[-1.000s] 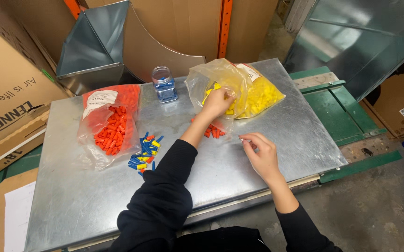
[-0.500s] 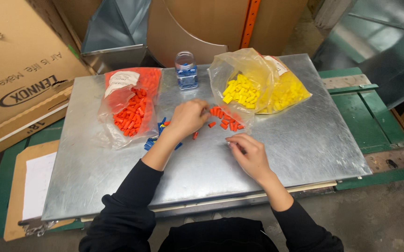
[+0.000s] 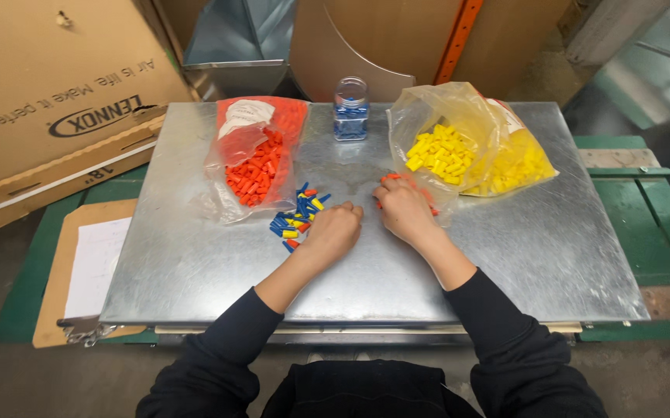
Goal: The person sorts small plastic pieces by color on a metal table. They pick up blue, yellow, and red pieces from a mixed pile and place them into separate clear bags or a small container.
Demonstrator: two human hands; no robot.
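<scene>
- Since half a second ago both hands have pulled back toward the body; left hand [image 3: 333,231] has left the middle of the sheet and now rests curled just right of the mixed pile of small connectors [image 3: 298,216].
- Right hand [image 3: 403,209] has shifted up and left, now lying over a few loose orange connectors [image 3: 390,178] by the mouth of the yellow bag.
- Left hand: fingers curled under, knuckles up, close to a loose fist; cannot tell whether anything is inside it.
- Right hand: fingers bent down onto the sheet over the orange pieces; cannot tell whether it pinches one.
- Mixed pile is blue, yellow and orange, lying on the metal table top [image 3: 505,255] just below the orange bag, touching or just beside the left knuckles.
- Clear bag of orange connectors [image 3: 256,159] lies open at left, white label near its top.
- Clear bag of yellow connectors [image 3: 467,147] lies at right, its mouth toward the right hand.
- Small clear jar of blue pieces [image 3: 350,108] stands upright at the far edge, between the two bags.
- Large cardboard box [image 3: 48,93] leans at far left, off the table.
- Sheet-metal duct piece [image 3: 234,39] stands behind the table.
- Both sleeves are black.
</scene>
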